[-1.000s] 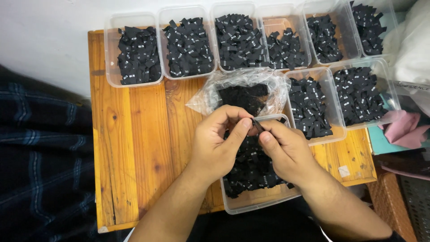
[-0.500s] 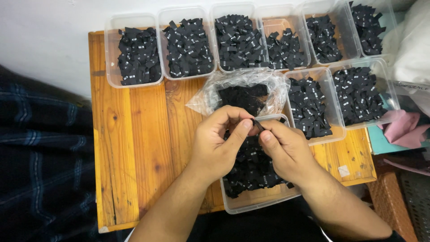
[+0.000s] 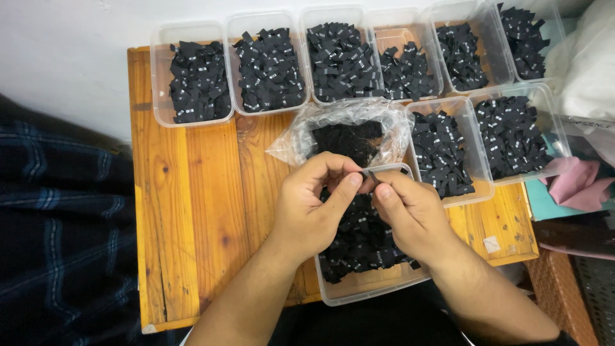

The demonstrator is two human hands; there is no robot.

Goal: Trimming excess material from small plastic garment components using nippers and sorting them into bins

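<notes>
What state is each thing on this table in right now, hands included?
Left hand: closed, pinching a small black label.
Right hand: closed, pinching the same label.
Near tub: open, part full of black labels.
Plastic bag: open, crumpled, labels inside.
Back-row tubs: lidless, filled with labels.
Wooden table: bare on the left side.

- Your left hand (image 3: 314,205) and right hand (image 3: 410,211) meet thumb to thumb over the near tub (image 3: 371,288), pinching one small label (image 3: 370,174) between them.
- That tub sits at the near edge of the worktop (image 3: 192,224), filled with labels.
- Just behind your hands lies an open plastic bag (image 3: 346,131) holding more labels.
- Right of the bag stand two tubs (image 3: 477,144) side by side.
- Along the far edge runs a row of six tubs (image 3: 346,54), each filled.
- To your left lies checked cloth (image 3: 57,218), off the worktop.
</notes>
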